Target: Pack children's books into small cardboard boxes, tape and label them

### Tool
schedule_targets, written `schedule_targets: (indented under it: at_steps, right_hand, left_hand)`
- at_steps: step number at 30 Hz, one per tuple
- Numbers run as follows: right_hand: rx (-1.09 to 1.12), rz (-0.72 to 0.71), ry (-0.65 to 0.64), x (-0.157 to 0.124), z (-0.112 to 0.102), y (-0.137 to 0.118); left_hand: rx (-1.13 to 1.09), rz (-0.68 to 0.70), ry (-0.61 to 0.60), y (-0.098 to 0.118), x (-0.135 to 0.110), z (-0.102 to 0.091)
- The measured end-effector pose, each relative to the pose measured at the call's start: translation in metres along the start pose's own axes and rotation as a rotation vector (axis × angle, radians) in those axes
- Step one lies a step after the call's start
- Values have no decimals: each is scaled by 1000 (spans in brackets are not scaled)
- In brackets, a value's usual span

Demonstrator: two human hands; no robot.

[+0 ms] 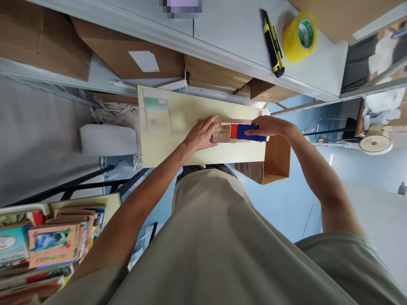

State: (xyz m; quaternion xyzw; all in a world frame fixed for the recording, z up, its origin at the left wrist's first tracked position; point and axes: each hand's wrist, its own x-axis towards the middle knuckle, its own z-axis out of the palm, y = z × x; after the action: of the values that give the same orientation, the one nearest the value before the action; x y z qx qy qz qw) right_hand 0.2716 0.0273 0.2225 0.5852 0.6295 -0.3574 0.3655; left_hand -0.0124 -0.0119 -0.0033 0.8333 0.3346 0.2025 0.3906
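A pale yellow flat package [187, 123] lies in front of me with a printed label [156, 115] near its left end. My left hand [202, 134] lies flat on it with fingers stretched out, pressing beside a strip of clear tape. My right hand [270, 126] is closed round a blue and red tape dispenser [243, 131] that rests on the package's right part, just right of my left fingertips.
A yellow tape roll [299, 37] and a yellow-black utility knife [272, 42] lie on the grey shelf [229, 34] above. Cardboard boxes [127, 53] sit under it. An open box [273, 163] stands below the package. Stacked books [47, 245] fill the lower left.
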Motion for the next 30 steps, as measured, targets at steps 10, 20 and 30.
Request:
schedule_targets:
  at_steps: [10,20,30]
  right_hand:
    - [125,-299,-112,14,8,54]
    - [109,-233,-135,43,5,180]
    - [102,-287,-81,91,29,166]
  left_hand:
    - [65,-115,-15,20,-52,-17]
    - [164,-287,-67,39,-62,-28]
    - [269,-406,-135,55,-49,-32]
